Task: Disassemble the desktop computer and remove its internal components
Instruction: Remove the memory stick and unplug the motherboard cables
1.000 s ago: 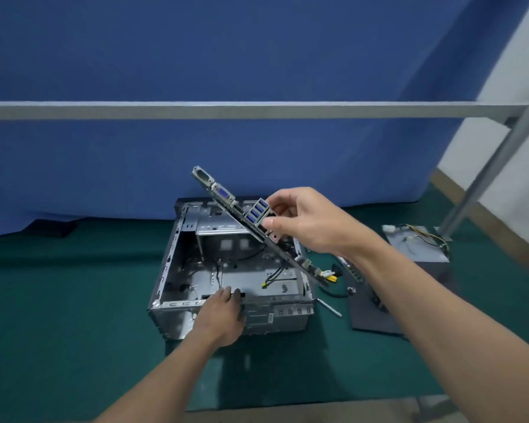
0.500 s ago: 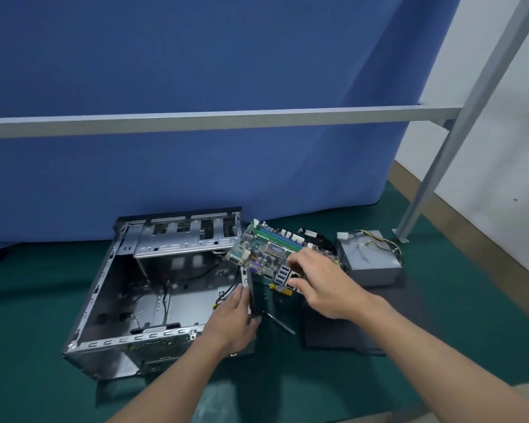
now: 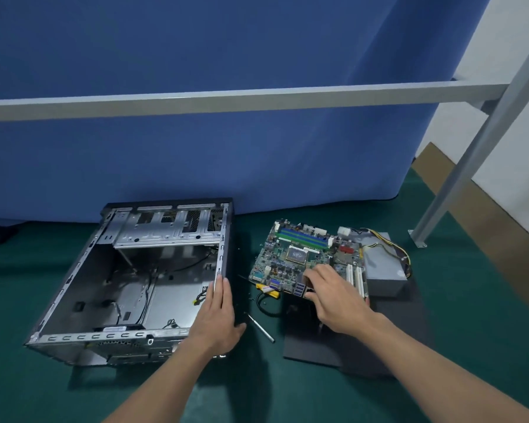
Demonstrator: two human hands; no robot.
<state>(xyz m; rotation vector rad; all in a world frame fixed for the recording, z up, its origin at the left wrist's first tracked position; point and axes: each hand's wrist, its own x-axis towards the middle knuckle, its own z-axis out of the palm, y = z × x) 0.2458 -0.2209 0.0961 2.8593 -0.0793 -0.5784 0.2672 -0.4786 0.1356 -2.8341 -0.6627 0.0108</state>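
The opened computer case lies on the green tabletop near its far edge, and the left hand rests flat along its right wall with fingers straight. To the right, the right hand grips the motherboard at its near, port-side edge. The board sits partly on a dark side panel, just beside the grey power supply. A screwdriver lies between case and panel.
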